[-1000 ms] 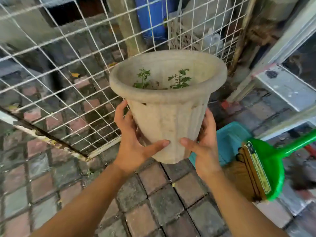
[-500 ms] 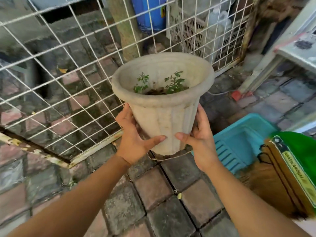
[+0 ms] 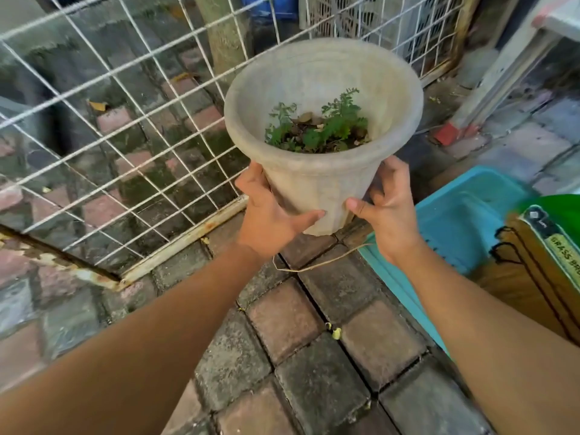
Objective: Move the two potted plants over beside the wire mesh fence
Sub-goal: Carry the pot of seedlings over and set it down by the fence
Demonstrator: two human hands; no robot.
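Note:
A pale grey potted plant point(image 3: 317, 180) with small green seedlings and dry leaves inside hangs in the air between my hands, just above the paving. My left hand point(image 3: 266, 215) grips its lower left side and my right hand point(image 3: 383, 208) grips its lower right side. The white wire mesh fence point(image 3: 131, 127) stands right behind and to the left of the pot, its rusty bottom rail on the bricks. Only one potted plant is in view.
A turquoise plastic tray point(image 3: 464, 227) lies on the ground to the right, with a grass broom and its green head point(image 3: 546, 246) over it. Brick paving point(image 3: 301, 356) spreads below. A tree trunk point(image 3: 222, 36) and a white crate stand behind the fence.
The pot has moved lower and farther forward towards the fence base, and the view has tilted down so its soil shows. Both hands keep the same grip.

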